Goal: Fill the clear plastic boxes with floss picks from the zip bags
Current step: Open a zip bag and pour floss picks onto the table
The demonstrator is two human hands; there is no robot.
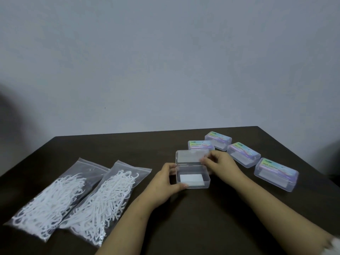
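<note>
While gripping the open clear box [192, 177] by its left end, left hand [166, 179] curled round it, thumb on the near wall, fingers at the far corner by the hinge. Right hand [219, 162] reaching in from the right, fingertips [203, 160] pinching the right edge of the raised lid [191, 157], lid tilted up and back. Both forearms stretched across the dark surface [202, 218] from the near edge. Inside the box only a white card [191, 178] flat on the bottom. Well to the left, two zip bags, left zip bag [47, 197] and right zip bag [103, 201], packed with white floss picks, lying slanted, side by side, touching or slightly overlapped, untouched by either hand. Behind and right of the open box, four shut boxes with colourful labels: one [200, 145] just behind the lid, partly hidden by it, then [218, 140], [243, 154], [276, 173] in a row running toward the near right. Plain wall [165, 61] behind.
</note>
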